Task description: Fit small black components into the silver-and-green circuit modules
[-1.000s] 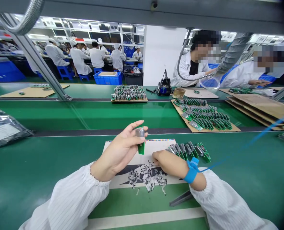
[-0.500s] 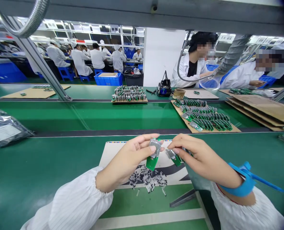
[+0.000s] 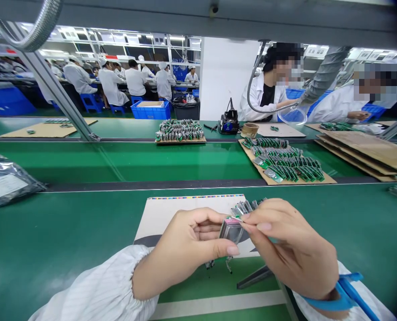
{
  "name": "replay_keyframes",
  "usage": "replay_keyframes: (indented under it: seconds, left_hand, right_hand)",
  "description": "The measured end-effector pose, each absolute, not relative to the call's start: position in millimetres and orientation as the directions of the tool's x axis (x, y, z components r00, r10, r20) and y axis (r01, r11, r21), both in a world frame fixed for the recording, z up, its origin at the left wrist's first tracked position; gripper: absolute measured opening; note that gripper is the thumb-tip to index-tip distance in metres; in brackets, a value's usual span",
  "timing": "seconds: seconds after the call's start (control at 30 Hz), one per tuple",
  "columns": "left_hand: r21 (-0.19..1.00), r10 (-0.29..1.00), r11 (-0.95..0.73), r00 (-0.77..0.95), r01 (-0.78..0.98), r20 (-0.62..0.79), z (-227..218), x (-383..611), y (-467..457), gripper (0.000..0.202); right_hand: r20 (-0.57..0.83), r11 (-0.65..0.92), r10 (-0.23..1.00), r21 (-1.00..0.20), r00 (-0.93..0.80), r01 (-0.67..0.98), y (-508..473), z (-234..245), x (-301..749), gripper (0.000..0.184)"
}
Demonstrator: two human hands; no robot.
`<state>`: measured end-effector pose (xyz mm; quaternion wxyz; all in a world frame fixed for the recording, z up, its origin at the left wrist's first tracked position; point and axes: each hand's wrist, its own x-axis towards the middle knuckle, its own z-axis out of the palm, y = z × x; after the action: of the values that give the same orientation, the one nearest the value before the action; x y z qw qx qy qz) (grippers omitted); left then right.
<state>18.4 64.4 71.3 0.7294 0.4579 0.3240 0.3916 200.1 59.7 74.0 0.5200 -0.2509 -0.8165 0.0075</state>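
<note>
My left hand (image 3: pixel 185 249) and my right hand (image 3: pixel 292 245) meet above a white printed paper sheet (image 3: pixel 181 218). Between their fingertips they pinch a silver metal-cased module (image 3: pixel 231 231) with a pink patch at its upper edge. Its lower part is hidden by my fingers. Just behind my right fingers lies a row of similar modules on green circuit boards (image 3: pixel 247 207). Small black-and-silver parts (image 3: pixel 215 264) show below my left hand, and my hands cover most of them.
Green workbench belts run across the view. A cardboard tray of modules (image 3: pixel 280 162) and a wooden board of modules (image 3: pixel 180 131) stand beyond. A foil bag (image 3: pixel 7 178) lies left. A blue wrist strap (image 3: pixel 332 301) circles my right wrist. Co-workers sit behind.
My hands have come closer together and lower over the sheet. The two modules they held apart are no longer separately visible, and one silver casing now shows between my fingertips.
</note>
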Motion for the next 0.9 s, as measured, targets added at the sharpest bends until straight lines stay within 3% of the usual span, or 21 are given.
replay_keyframes:
  seconds: [0.13, 0.37, 0.5, 0.9]
  left_hand:
    - [0.932, 0.877, 0.250, 0.469, -0.263, -0.103, 71.9, 17.4, 64.1, 0.028]
    - [0.952, 0.884, 0.195, 0.462, -0.234, -0.067, 71.3, 17.1, 64.1, 0.028]
    - [0.970, 0.894, 0.149, 0.446, -0.193, -0.049, 69.4, 16.1, 64.0, 0.030]
    - [0.996, 0.909, -0.007, 0.415, -0.088, 0.043, 70.5, 16.4, 64.1, 0.029]
  right_hand:
    - [0.845, 0.866, 0.392, -0.206, -0.364, 0.455, 58.9, 76.7, 201.1, 0.030]
    - [0.853, 0.880, 0.370, -0.194, -0.368, 0.434, 55.6, 73.4, 201.8, 0.037]
    - [0.853, 0.873, 0.359, -0.164, -0.379, 0.459, 56.2, 75.6, 201.1, 0.029]
    - [0.839, 0.876, 0.407, -0.245, -0.362, 0.417, 58.3, 75.4, 197.0, 0.030]
